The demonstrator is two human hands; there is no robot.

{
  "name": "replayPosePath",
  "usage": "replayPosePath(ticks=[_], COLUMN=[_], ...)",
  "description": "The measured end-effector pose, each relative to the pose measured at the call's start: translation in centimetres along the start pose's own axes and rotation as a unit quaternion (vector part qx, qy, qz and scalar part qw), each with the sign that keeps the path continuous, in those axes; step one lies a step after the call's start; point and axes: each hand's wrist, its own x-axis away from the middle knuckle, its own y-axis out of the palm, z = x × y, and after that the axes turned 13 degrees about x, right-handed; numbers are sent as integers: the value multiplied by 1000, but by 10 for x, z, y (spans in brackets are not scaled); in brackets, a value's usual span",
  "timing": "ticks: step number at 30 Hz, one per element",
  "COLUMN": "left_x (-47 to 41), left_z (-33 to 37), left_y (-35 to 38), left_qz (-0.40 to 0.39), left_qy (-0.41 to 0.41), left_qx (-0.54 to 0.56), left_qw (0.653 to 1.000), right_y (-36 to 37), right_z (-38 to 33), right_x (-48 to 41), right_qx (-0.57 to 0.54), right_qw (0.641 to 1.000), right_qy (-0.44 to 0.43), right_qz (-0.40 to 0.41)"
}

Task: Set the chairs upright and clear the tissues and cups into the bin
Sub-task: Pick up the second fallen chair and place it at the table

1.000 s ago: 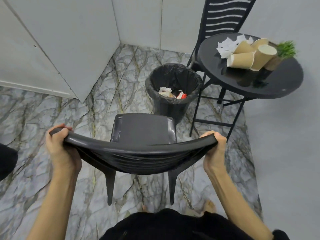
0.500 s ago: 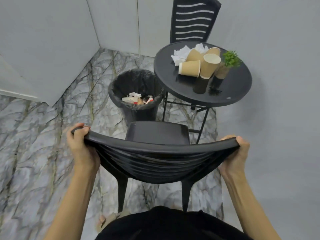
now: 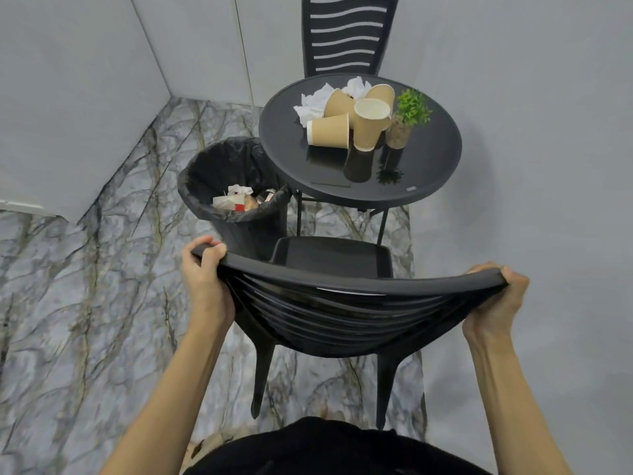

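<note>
A black plastic chair (image 3: 329, 303) stands upright in front of me, seat facing the round table. My left hand (image 3: 202, 272) grips the left end of its top rail and my right hand (image 3: 496, 299) grips the right end. On the black round table (image 3: 428, 166) lie several brown paper cups (image 3: 346, 125), some tipped over, with crumpled white tissues (image 3: 318, 101) behind them. A black-lined bin (image 3: 219, 166) holding some rubbish stands on the floor left of the table. A second black slatted chair (image 3: 346, 36) stands upright behind the table.
A small green plant (image 3: 409, 114) in a pot sits on the table right of the cups. Grey walls close in at the right and back. The marble floor (image 3: 85, 303) spreads out to the left.
The chair, held in both hands, has shifted to the right, toward the table. The table and bin now sit more central and closer in view.
</note>
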Motion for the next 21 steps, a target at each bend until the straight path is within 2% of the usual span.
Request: replayPosePath(ticks=[10,21], left_x=[4,19], left_z=[-13,-34], left_y=[16,-10], left_qz=[-36,-71], left_qy=[-17,-25], left_qx=[-5,-48], left_qw=[999,996], right_y=[-21,-42], right_z=[-4,18], right_x=[-13,-10], right_qx=[11,56], right_qw=[1000,998], right_qy=[-18,-5], right_qz=[14,7])
